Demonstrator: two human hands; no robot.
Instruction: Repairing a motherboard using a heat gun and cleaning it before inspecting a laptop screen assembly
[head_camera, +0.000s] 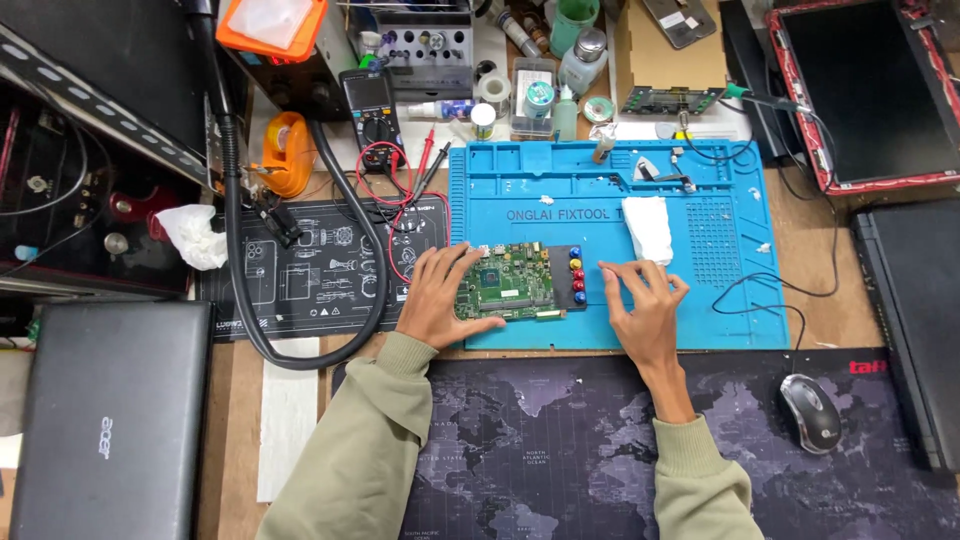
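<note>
Left hand (437, 297) pinches the green circuit board (507, 281) by its edge; right hand (647, 305) seemingly rests open-fingered, empty, beside the white cloth (648, 228). Best keep fingertips off components.

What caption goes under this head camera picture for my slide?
Left hand holds a green circuit board on a blue mat; right hand rests beside it.

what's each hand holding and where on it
Left hand grips the green circuit board by its left edge. Right hand holds nothing, fingertips resting on the blue mat.
</note>
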